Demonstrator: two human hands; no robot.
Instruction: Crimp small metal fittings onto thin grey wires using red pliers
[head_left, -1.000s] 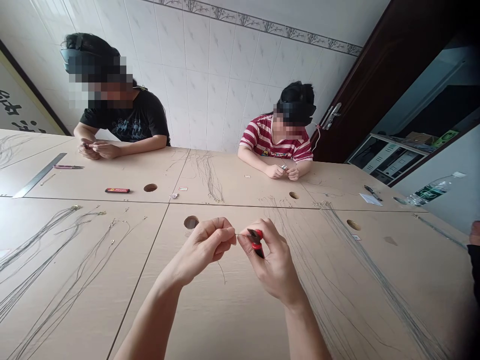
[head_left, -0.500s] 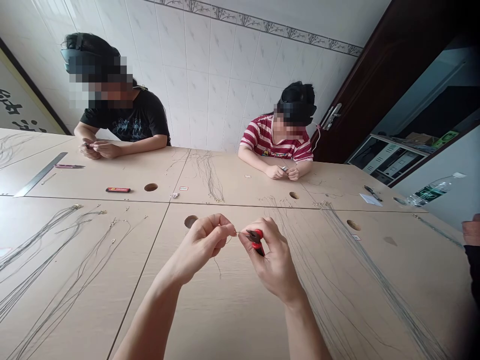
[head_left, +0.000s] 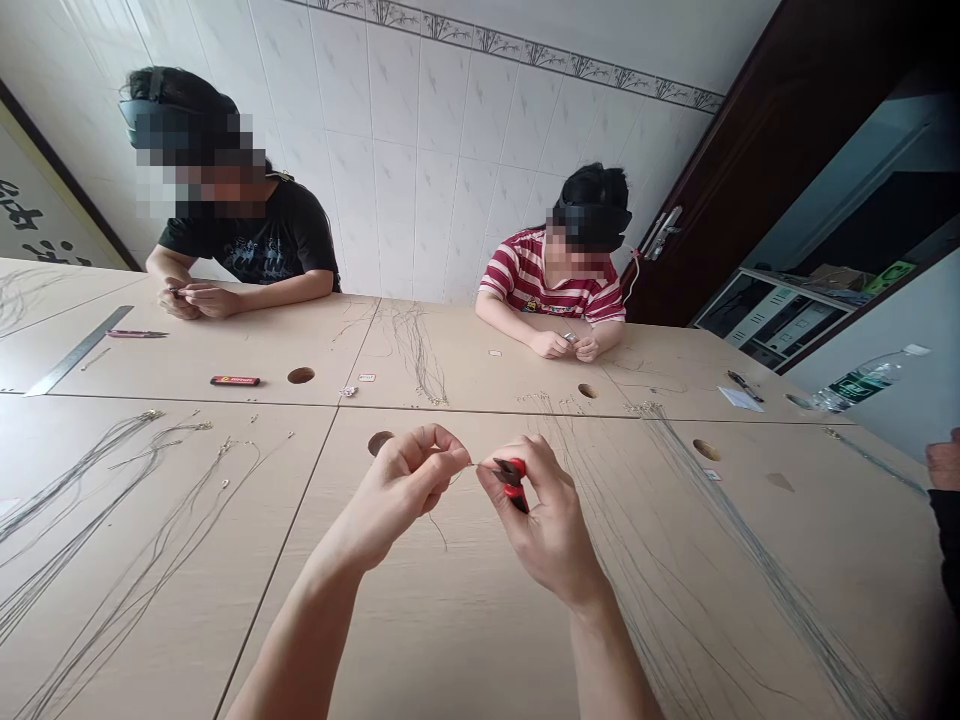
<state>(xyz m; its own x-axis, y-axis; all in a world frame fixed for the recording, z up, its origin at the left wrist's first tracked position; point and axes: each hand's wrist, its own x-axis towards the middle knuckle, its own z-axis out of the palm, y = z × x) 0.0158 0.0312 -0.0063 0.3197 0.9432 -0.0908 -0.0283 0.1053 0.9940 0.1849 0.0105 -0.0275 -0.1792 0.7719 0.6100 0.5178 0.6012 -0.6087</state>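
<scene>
My left hand (head_left: 409,490) pinches the end of a thin metal chain (head_left: 439,527) between thumb and fingertips; the chain hangs down in a loop toward the table. My right hand (head_left: 544,520) is closed round small red-handled pliers (head_left: 514,478), whose tip points left at the pinched chain end. Both hands hover over the light wooden table (head_left: 465,620), close together.
Bundles of thin chains lie at the left (head_left: 112,530) and right (head_left: 750,560). Round cable holes (head_left: 379,441) mark the table. Two people sit across, one in a black shirt (head_left: 255,245), one in red stripes (head_left: 555,280). A steel ruler (head_left: 75,350), a water bottle (head_left: 862,382), another person's hand (head_left: 943,465).
My left hand's fingers shifted slightly upward on the chain end; the hanging loop swung a little. The pliers stay almost still.
</scene>
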